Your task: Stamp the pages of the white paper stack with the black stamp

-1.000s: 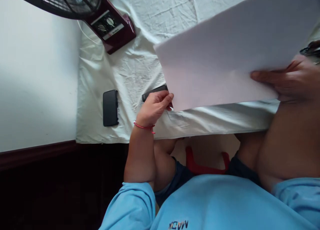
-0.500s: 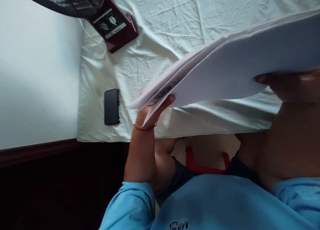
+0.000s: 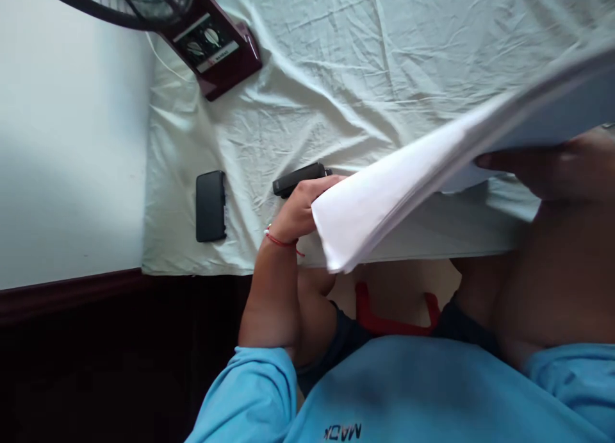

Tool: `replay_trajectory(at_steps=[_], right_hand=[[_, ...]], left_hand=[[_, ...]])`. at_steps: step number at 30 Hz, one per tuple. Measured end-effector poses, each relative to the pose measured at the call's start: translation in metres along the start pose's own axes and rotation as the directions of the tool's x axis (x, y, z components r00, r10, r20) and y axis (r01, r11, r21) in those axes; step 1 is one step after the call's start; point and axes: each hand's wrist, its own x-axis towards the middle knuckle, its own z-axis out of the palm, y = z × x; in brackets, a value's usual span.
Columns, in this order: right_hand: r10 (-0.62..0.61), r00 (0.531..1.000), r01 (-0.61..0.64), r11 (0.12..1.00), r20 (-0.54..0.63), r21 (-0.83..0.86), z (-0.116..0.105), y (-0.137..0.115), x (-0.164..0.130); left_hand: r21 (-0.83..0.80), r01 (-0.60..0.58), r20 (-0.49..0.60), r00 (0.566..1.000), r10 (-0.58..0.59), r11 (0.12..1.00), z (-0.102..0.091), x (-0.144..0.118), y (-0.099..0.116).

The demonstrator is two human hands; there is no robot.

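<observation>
A stack of white paper sheets (image 3: 379, 206) slants above the table, its near left corner drooping toward the table edge. My right hand (image 3: 567, 164) grips the stack at the right, with the thumb lying across the paper. Beside the drooping corner is my left hand (image 3: 305, 209), back upward, with a red string around the wrist. Its fingertips pass behind the sheets, so whether they hold anything is hidden. Just beyond those knuckles lies a black oblong object (image 3: 300, 179) with a shiny end; its kind is unclear.
A black phone-like slab (image 3: 210, 206) lies on the pale cloth (image 3: 307, 109) covering the table. Toward the far left stands a maroon fan (image 3: 225, 52) with control knobs and a white cord. A white wall (image 3: 72, 142) borders the left side. Below the edge is something red (image 3: 394, 324).
My left hand's thumb has come off the front of the sheets. The stack's left end has swung right and down, uncovering the black oblong object. My right hand keeps its grip.
</observation>
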Motion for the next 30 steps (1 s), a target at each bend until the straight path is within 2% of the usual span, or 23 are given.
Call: replay_trajectory(at_steps=[1, 2, 4, 6, 9, 13, 15, 17, 22, 27, 30], right_hand=[[-0.004, 1.000, 0.004, 1.000, -0.014, 0.015, 0.001, -0.001, 0.000], [-0.008, 1.000, 0.009, 0.999, -0.030, 0.034, 0.003, -0.003, 0.001], [-0.029, 0.999, 0.033, 0.994, -0.040, 0.104, 0.006, -0.006, 0.001], [-0.038, 0.999, 0.035, 0.977, 0.011, 0.210, 0.009, -0.009, 0.002], [0.032, 0.998, -0.049, 0.952, 0.060, 0.302, 0.012, -0.014, 0.004], [0.220, 0.975, -0.208, 0.941, -0.015, 0.268, 0.015, -0.028, 0.002], [0.274, 0.961, -0.252, 0.930, -0.047, 0.267, 0.017, -0.036, 0.000], [0.300, 0.952, -0.272, 0.925, -0.067, 0.265, 0.018, -0.042, -0.001], [0.306, 0.950, -0.281, 0.921, -0.058, 0.269, 0.022, -0.039, 0.004], [0.248, 0.968, -0.230, 0.931, -0.028, 0.283, 0.030, -0.030, 0.010], [0.250, 0.968, -0.236, 0.939, -0.028, 0.252, 0.031, -0.031, 0.010]], left_hand=[[-0.004, 0.006, 0.036, 0.999, -0.006, 1.000, 0.000, 0.001, -0.002], [-0.014, 0.026, 0.022, 0.999, -0.026, 1.000, 0.001, 0.002, -0.005], [-0.057, 0.079, -0.062, 0.995, -0.083, 0.995, 0.005, 0.000, -0.014], [-0.141, 0.136, -0.133, 0.979, -0.155, 0.981, 0.009, -0.001, -0.021], [-0.248, 0.250, -0.068, 0.959, -0.274, 0.936, 0.011, 0.000, -0.025], [-0.243, 0.413, 0.056, 0.909, -0.412, 0.878, 0.009, 0.008, -0.015], [-0.223, 0.451, 0.043, 0.890, -0.454, 0.864, 0.008, 0.009, -0.005], [-0.169, 0.482, -0.017, 0.871, -0.492, 0.860, 0.007, 0.008, 0.004], [-0.038, 0.510, -0.122, 0.851, -0.510, 0.859, 0.004, 0.002, 0.015], [0.041, 0.455, -0.246, 0.868, -0.432, 0.890, -0.003, -0.005, 0.008], [0.025, 0.420, -0.342, 0.856, -0.387, 0.907, -0.004, -0.008, 0.007]])
